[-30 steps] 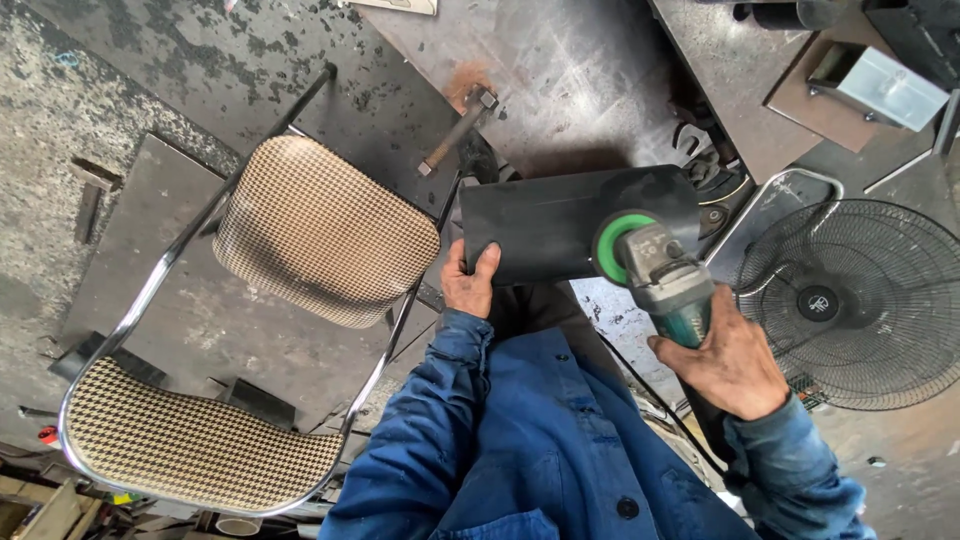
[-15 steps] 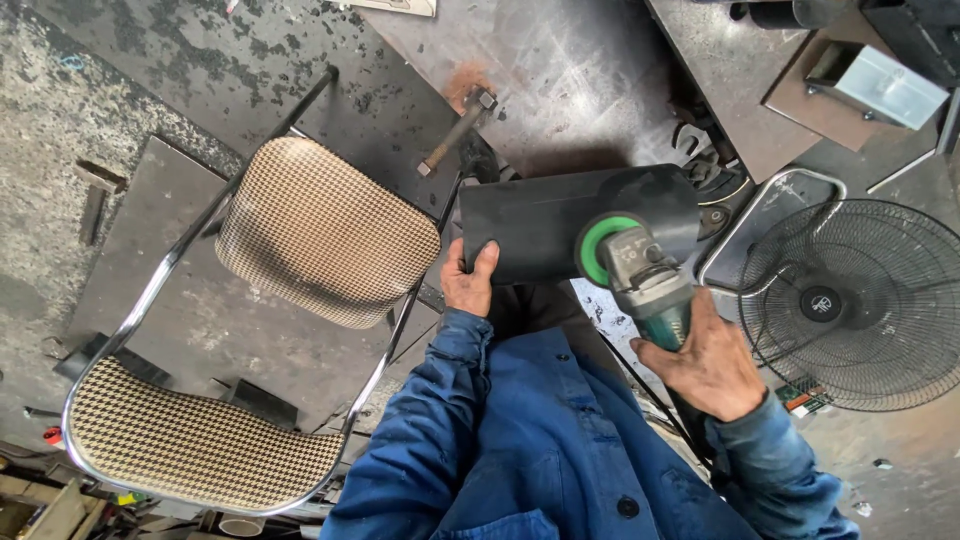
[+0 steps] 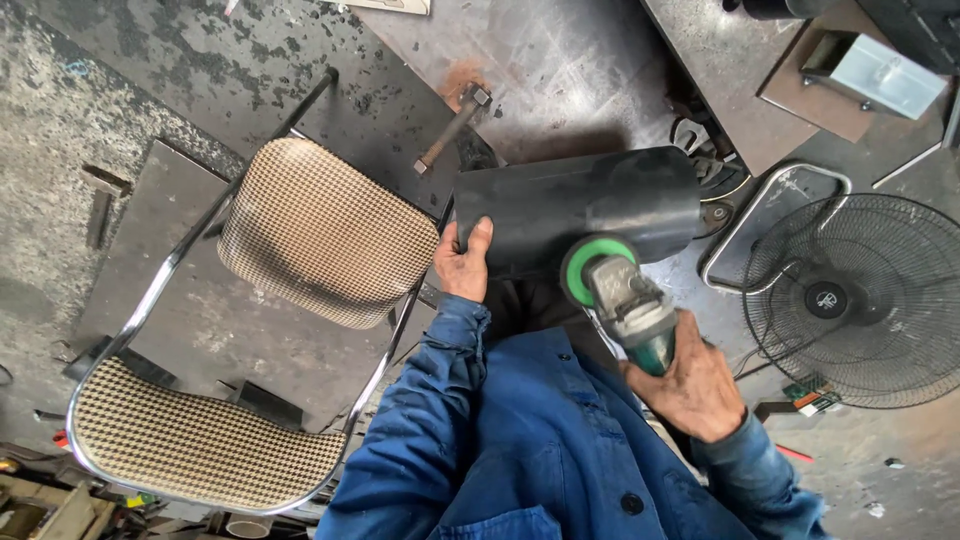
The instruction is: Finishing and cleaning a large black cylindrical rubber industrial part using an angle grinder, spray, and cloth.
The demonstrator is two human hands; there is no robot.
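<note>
While the dark sheet [image 3: 580, 205] is gripped at its near edge by the left hand [image 3: 462, 262], a grinder [image 3: 625, 300] is clasped in the right hand [image 3: 690, 385]. Its green disc [image 3: 592, 265] is pressed against the sheet, beside a chair [image 3: 300, 240].

The floor [image 3: 120, 90] is rough concrete, grey and stained black in patches. A chair [image 3: 320, 230] with a chrome tube frame and checked cushions lies tipped over on a dark steel plate [image 3: 215, 330]. A hammer [image 3: 450, 128] rests on the big steel sheet [image 3: 570, 70] beyond it, near a rust spot. To the right a fan [image 3: 860, 300] lies flat beside a wire guard [image 3: 770, 225]. A grey box [image 3: 880, 72], perhaps metal, sits on a brown board. Daylight is even and dull.
</note>
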